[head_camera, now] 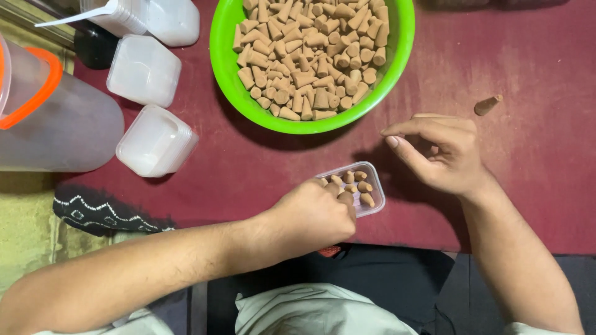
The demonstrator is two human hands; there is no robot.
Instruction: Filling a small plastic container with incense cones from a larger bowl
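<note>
Nearest the camera, the left hand (316, 214) pinches a brown cone over the small clear tray (371, 186) on the maroon counter (534, 155), which holds about six or seven cones, though the hand hides part of it. Loosely curled, the right hand (444, 152) rests beside it, apparently empty. Most cones remain in the green bowl (218, 43); one stray cone (488, 105) lies apart.
</note>
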